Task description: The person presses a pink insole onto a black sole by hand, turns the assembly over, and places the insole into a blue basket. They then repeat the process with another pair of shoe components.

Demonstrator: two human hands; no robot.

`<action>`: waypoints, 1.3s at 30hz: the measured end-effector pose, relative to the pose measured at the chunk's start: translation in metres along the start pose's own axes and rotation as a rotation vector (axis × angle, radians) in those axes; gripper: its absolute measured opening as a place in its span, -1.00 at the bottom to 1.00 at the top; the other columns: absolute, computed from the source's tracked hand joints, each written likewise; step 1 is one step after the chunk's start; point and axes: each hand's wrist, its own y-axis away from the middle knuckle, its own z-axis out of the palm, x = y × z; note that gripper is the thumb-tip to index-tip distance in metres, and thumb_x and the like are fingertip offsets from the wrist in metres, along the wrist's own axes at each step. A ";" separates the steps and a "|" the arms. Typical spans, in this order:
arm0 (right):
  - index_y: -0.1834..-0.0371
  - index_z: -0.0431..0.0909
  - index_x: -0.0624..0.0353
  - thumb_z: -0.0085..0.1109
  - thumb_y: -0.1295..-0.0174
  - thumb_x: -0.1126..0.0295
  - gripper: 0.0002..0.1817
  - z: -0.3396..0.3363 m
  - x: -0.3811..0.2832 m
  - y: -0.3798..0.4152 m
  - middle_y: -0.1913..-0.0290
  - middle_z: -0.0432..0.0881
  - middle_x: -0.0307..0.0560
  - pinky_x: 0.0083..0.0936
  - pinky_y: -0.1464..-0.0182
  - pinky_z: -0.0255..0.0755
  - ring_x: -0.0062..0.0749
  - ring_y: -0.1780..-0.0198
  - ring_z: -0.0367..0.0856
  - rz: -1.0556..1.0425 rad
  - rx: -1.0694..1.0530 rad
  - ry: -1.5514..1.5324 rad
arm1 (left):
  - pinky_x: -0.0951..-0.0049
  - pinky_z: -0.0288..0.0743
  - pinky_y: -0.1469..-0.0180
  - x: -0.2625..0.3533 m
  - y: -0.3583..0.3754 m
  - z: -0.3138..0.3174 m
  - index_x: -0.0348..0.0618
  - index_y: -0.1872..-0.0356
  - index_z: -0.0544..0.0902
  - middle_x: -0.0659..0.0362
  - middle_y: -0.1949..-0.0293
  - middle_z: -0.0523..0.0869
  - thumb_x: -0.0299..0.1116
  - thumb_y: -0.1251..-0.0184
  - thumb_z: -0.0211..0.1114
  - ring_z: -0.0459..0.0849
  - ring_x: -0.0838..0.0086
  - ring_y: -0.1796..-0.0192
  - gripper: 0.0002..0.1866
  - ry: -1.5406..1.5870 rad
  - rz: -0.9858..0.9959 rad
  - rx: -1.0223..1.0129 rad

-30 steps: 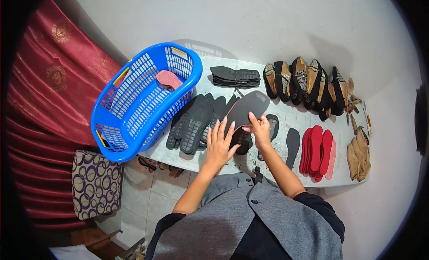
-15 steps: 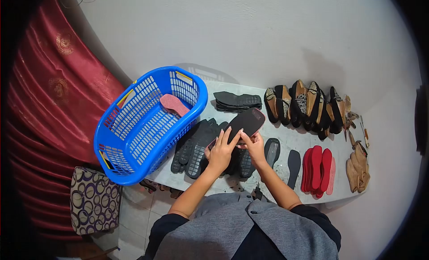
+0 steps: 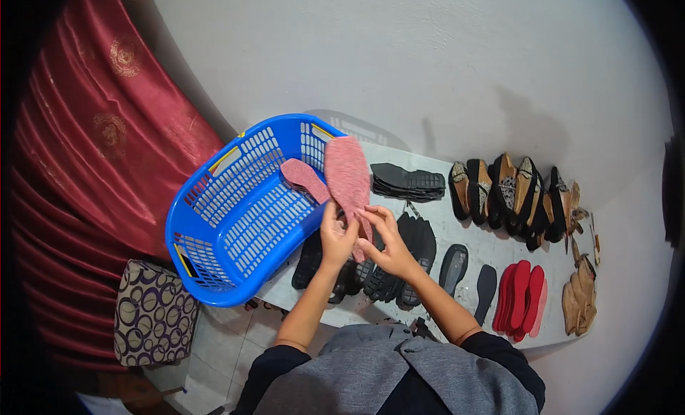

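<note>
A pink insole stands tilted in front of me, its flecked pink face showing and its wide end up. My left hand is closed on its narrower lower part. From the other side, my right hand pinches the same part between thumb and fingers. Just left of the insole is the blue plastic basket, with a few more pink insoles lying inside. Black treaded soles lie on the table beneath and beyond my hands, partly hidden by them.
Stacked black soles sit at the table's back edge. Several slip-on shoes stand at the back right. Red insoles, a dark grey insole and brown gloves lie farther right. A patterned stool is at lower left.
Both hands have moved left to the basket's edge with the insole. Its dark face showed before; now the pink face does. The camera view has shifted slightly.
</note>
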 end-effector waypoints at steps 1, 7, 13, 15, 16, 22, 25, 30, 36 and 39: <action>-0.16 0.29 0.18 0.10 -0.12 0.35 -0.50 0.006 0.007 -0.003 -0.16 0.21 0.08 -0.31 -0.24 0.06 -0.11 -0.23 0.18 0.008 0.001 -0.027 | 0.43 0.26 -0.15 -0.003 -0.008 -0.009 -0.32 -0.20 0.14 0.05 -0.08 0.35 -0.75 -0.02 0.09 0.37 0.40 -0.12 -0.37 0.035 -0.018 0.058; -0.16 0.27 0.20 0.00 -0.19 0.37 -0.55 0.050 0.046 -0.021 -0.21 0.22 0.12 -0.28 -0.27 0.04 -0.04 -0.28 0.14 0.066 -0.046 0.026 | 0.30 0.33 -0.11 -0.040 -0.061 -0.096 0.08 -0.30 -0.14 -0.04 -0.13 0.27 -0.75 -0.02 0.14 0.37 0.26 -0.14 -0.11 0.057 -0.111 0.236; -0.28 0.11 0.12 -0.02 -0.20 0.20 -0.41 0.085 0.061 -0.054 -0.29 0.13 0.03 0.14 -0.27 -0.18 0.05 -0.37 -0.07 -0.055 -0.222 0.462 | 0.22 0.31 -0.15 -0.048 -0.110 -0.132 0.16 -0.29 -0.16 -0.05 -0.19 0.21 -0.85 0.03 0.02 0.33 0.17 -0.19 -0.09 0.114 -0.259 0.403; -0.28 0.12 0.10 -0.03 -0.20 0.17 -0.41 0.087 0.069 -0.054 -0.26 0.16 0.02 0.12 -0.28 -0.20 -0.01 -0.36 -0.03 -0.059 -0.246 0.499 | 0.17 0.34 -0.13 -0.054 -0.121 -0.136 0.18 -0.28 -0.17 -0.04 -0.19 0.21 -0.88 0.06 -0.02 0.34 0.14 -0.19 -0.08 0.118 -0.318 0.420; -0.28 0.12 0.09 -0.03 -0.20 0.16 -0.41 0.088 0.073 -0.052 -0.25 0.18 0.01 0.11 -0.28 -0.20 -0.04 -0.35 0.00 -0.058 -0.259 0.518 | 0.16 0.36 -0.11 -0.065 -0.125 -0.144 0.19 -0.27 -0.18 -0.04 -0.19 0.21 -0.88 0.06 -0.03 0.34 0.13 -0.19 -0.08 0.128 -0.344 0.437; -0.22 0.22 0.09 0.00 -0.18 0.16 -0.46 0.083 0.075 -0.041 -0.20 0.25 -0.04 0.09 -0.28 -0.21 -0.09 -0.33 0.04 -0.069 -0.212 0.456 | 0.20 0.44 -0.02 -0.122 -0.144 -0.170 0.19 -0.26 -0.18 0.00 -0.17 0.22 -0.88 0.12 -0.03 0.38 0.14 -0.14 -0.05 0.084 -0.391 0.556; -0.20 0.26 0.08 0.00 -0.18 0.17 -0.49 0.081 0.073 -0.036 -0.20 0.27 -0.07 0.08 -0.29 -0.22 -0.12 -0.32 0.06 -0.039 -0.198 0.416 | 0.30 0.46 0.04 -0.181 -0.139 -0.186 0.13 -0.26 -0.17 0.02 -0.17 0.22 -0.87 0.18 0.03 0.38 0.18 -0.13 -0.04 -0.159 -0.308 0.549; -0.19 0.27 0.07 0.01 -0.18 0.21 -0.50 0.078 0.077 -0.018 -0.22 0.26 -0.10 0.07 -0.30 -0.25 -0.09 -0.32 0.05 0.029 -0.196 0.348 | 0.37 0.13 -0.23 -0.215 -0.126 -0.173 -0.04 -0.26 -0.09 0.06 -0.16 0.21 -0.84 0.23 -0.01 0.23 0.28 -0.24 -0.09 -0.090 -0.330 0.561; -0.20 0.26 0.05 -0.02 -0.20 0.24 -0.52 0.074 0.081 -0.012 -0.24 0.24 -0.12 0.05 -0.31 -0.26 -0.09 -0.33 0.05 0.056 -0.224 0.315 | 0.40 0.21 -0.16 -0.220 -0.118 -0.152 0.02 -0.30 -0.13 0.04 -0.19 0.21 -0.84 0.15 0.01 0.28 0.26 -0.21 -0.08 -0.155 -0.273 0.560; -0.21 0.26 0.05 -0.04 -0.21 0.24 -0.53 0.074 0.083 -0.012 -0.25 0.24 -0.12 0.05 -0.31 -0.27 -0.09 -0.33 0.05 0.067 -0.232 0.309 | 0.40 0.22 -0.14 -0.226 -0.112 -0.151 0.03 -0.30 -0.13 0.03 -0.18 0.23 -0.82 0.11 0.02 0.29 0.26 -0.20 -0.10 -0.224 -0.334 0.554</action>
